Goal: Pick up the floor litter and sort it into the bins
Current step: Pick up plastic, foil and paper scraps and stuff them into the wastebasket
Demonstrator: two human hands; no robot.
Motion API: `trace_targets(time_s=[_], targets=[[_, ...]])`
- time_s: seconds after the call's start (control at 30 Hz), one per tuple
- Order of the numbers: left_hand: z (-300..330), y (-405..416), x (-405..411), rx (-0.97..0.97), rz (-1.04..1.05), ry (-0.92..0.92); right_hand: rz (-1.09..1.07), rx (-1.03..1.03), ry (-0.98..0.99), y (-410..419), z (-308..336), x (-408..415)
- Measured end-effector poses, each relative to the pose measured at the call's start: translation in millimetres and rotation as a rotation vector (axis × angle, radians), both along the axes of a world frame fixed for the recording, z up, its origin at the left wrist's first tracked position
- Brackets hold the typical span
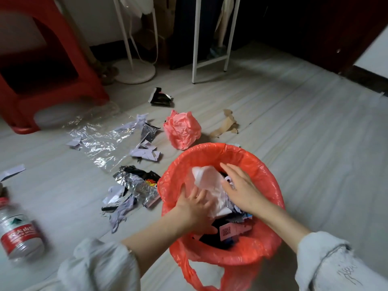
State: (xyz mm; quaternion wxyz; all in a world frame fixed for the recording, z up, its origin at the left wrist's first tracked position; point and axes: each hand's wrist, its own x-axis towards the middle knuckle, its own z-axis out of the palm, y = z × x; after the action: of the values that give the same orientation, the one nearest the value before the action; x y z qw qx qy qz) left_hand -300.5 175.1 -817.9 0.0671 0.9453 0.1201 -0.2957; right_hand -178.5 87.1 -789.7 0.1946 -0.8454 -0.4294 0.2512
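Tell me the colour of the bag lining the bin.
The liner bag is orange-red, seen clearly in the head view.

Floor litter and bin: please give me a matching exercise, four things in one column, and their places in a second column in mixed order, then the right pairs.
Things:
1. water bottle
2. crumpled red bag
3. brown cardboard scrap
4. white paper

Places:
A. inside the bin, under both hands
B. floor, far left
C. floor, just beyond the bin
D. floor, right of the crumpled red bag

Pairs: 1-B, 2-C, 3-D, 4-A
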Motion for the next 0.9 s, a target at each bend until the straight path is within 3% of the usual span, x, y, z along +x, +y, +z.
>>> trace_targets(time_s=[0.13, 0.33, 0.47, 0.6, 0.7, 0.9], targets=[[8, 6, -8, 0.008, -0.044, -0.015, 0.124, 0.020, 0.053, -2, -5, -7], [38, 27, -31, -0.060, -0.135, -0.284, 0.147, 0.294, 0.094, 24, 2, -19], [39, 54, -45, -0.001, -0.132, -0.586, 0.119, 0.092, 0.022, 38, -13, -17], [29, 61, -63, 0.013, 0.037, -0.765, 0.179, -0.266, -0.123, 15, -38, -28], [17, 61, -66, 0.027, 0.080, -0.761, 0.276, -0.448, -0.203, 4, -43, -37], [14, 61, -61, -0.181, 0.289, -0.618, 0.287, -0.615, -0.240, 11, -73, -40]])
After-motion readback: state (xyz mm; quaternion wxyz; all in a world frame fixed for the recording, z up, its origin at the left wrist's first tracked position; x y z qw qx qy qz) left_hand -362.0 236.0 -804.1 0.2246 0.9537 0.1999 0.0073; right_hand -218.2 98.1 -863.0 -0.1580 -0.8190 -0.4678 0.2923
